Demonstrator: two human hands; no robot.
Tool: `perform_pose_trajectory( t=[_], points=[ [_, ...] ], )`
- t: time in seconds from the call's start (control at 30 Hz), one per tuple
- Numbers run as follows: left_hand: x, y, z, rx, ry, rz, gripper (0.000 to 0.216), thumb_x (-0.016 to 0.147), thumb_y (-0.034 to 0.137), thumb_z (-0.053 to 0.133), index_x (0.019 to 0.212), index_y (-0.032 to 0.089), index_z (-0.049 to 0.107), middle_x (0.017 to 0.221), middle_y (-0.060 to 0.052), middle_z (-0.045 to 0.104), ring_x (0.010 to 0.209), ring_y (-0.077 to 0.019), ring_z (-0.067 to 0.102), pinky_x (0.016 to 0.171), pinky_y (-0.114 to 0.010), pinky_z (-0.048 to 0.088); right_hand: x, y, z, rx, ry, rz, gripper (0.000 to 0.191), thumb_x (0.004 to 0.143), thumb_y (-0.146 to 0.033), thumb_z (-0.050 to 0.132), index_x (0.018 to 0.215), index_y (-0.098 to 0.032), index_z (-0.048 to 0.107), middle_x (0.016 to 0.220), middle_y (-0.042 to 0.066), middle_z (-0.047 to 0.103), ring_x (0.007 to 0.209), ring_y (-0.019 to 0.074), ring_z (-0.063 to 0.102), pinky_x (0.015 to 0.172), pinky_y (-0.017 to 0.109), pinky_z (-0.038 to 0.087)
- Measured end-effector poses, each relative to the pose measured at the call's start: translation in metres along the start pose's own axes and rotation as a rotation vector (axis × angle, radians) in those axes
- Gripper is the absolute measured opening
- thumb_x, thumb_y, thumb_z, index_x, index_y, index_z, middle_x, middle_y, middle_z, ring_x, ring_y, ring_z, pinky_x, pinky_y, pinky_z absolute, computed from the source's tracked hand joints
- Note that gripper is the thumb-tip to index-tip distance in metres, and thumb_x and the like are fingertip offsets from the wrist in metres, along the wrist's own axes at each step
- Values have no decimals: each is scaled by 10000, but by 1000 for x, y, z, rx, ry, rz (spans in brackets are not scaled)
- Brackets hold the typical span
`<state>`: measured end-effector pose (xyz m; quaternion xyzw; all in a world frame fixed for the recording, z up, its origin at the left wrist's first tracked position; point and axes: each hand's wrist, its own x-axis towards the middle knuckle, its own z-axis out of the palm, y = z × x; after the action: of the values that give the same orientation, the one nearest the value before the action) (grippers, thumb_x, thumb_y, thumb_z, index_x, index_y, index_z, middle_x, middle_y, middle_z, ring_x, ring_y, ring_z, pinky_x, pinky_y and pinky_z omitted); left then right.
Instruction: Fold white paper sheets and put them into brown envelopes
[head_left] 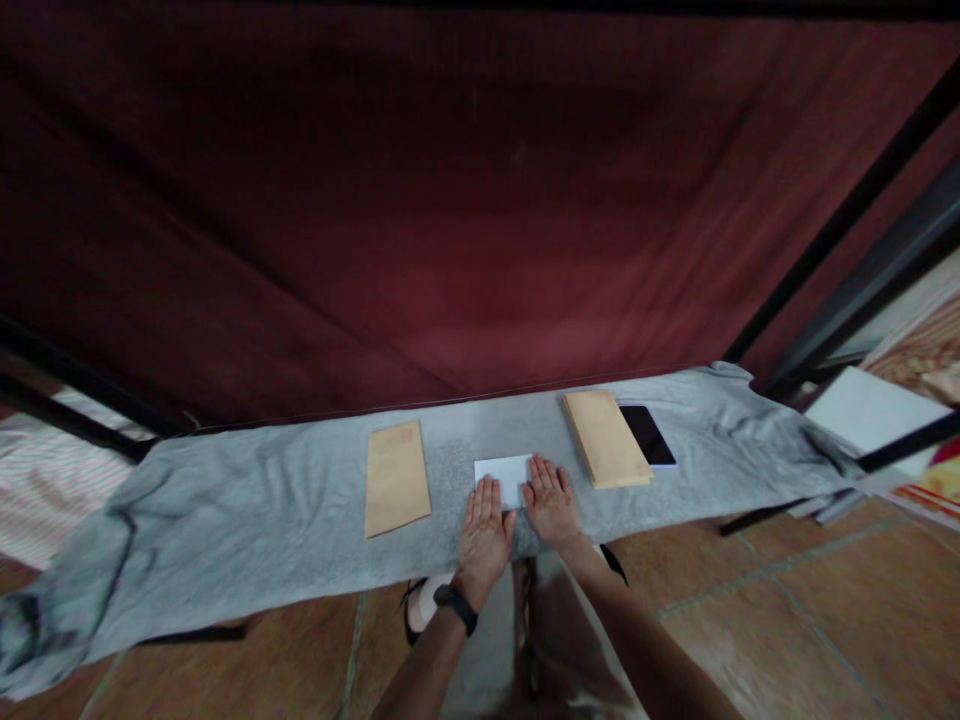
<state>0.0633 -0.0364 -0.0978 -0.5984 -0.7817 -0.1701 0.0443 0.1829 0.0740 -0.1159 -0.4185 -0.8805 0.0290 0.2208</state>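
Note:
A white piece of paper (504, 468), seemingly folded, lies flat on the grey cloth in front of me. My left hand (486, 530) rests flat on its left edge, fingers stretched out, a dark band on the wrist. Across from it, my right hand (553, 503) presses flat on the right edge, fingers extended. Off to the left lies a single brown envelope (397, 478) with a faint reddish mark near its top. Right of my hands sits a stack of brown envelopes (607, 438). Parts of the paper are hidden under my fingers.
A dark-screened phone or tablet (647, 434) lies beside the stack, partly under it. Grey cloth (277, 500) covers the narrow bench. Behind it hangs a dark red curtain (480, 220) with black metal bars. A white box-like object (874, 408) stands at far right. Tiled floor (750, 610) lies below.

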Motion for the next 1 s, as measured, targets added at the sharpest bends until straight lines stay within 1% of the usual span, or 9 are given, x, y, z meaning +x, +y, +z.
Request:
perform_pose_trajectory(
  t=[0.1,0.23,0.43,0.57,0.7,0.77,0.83,0.9,1.0],
  points=[
    [-3,-4,-1,60,16,43,590,997,343,396,1528,91,345,1575,-178,382,1479,-270,320,1179,-464,349,-3,5,-4,-43,12,49,515,1037,-258,301,1508,-79,402,1531,151,439,1412,303,415,1179,504,242],
    [-3,-4,-3,84,40,68,556,984,315,449,1526,208,381,1597,-139,355,1478,-288,323,1162,-487,363,-3,4,-12,-48,30,82,516,1029,-233,301,1504,-61,404,1544,157,417,1423,305,403,1178,496,251],
    [-5,-2,0,50,9,56,540,969,253,438,1503,175,414,1586,-155,372,1468,-289,342,1170,-499,351,-7,-18,-16,105,-67,-176,470,1048,-266,318,1486,-171,458,1540,74,443,1435,219,397,1196,433,269],
    [-8,-17,-9,-60,-41,36,511,977,257,383,1468,132,450,1535,-143,460,1440,-255,398,1178,-477,349,-11,-23,-17,145,-97,-183,457,1058,-302,327,1477,-190,471,1516,76,471,1412,216,433,1202,443,258],
    [-2,-72,-46,-93,119,-257,504,961,271,371,1422,100,482,1505,-186,480,1421,-278,414,1155,-459,364,-11,-24,-18,153,-90,-151,459,1052,-314,343,1482,-209,462,1520,63,463,1409,214,439,1200,448,263],
    [5,-109,-70,-59,201,-517,553,928,316,434,1421,65,454,1497,-240,461,1407,-325,419,1106,-469,396,-10,-26,-19,151,-93,-131,458,1047,-313,351,1477,-209,468,1518,65,463,1406,211,444,1199,447,266],
    [13,-142,-89,-82,141,-807,549,873,339,510,1361,88,499,1389,-240,559,1294,-338,533,1015,-437,455,-9,-29,-20,149,-100,-111,458,1042,-309,362,1472,-202,476,1516,72,464,1405,209,445,1200,441,266],
    [18,-163,-100,-93,99,-890,492,802,332,577,1219,70,584,1186,-255,662,1144,-365,625,917,-428,490,-9,-30,-22,148,-105,-97,457,1037,-301,370,1469,-200,482,1516,73,462,1407,210,442,1201,437,262],
    [23,-174,-105,-160,94,-915,488,714,298,632,1151,85,598,1058,-239,695,1089,-382,638,854,-418,488,-9,-32,-23,140,-111,-94,459,1032,-295,376,1468,-202,484,1524,72,452,1412,216,436,1202,441,258]
  ],
)
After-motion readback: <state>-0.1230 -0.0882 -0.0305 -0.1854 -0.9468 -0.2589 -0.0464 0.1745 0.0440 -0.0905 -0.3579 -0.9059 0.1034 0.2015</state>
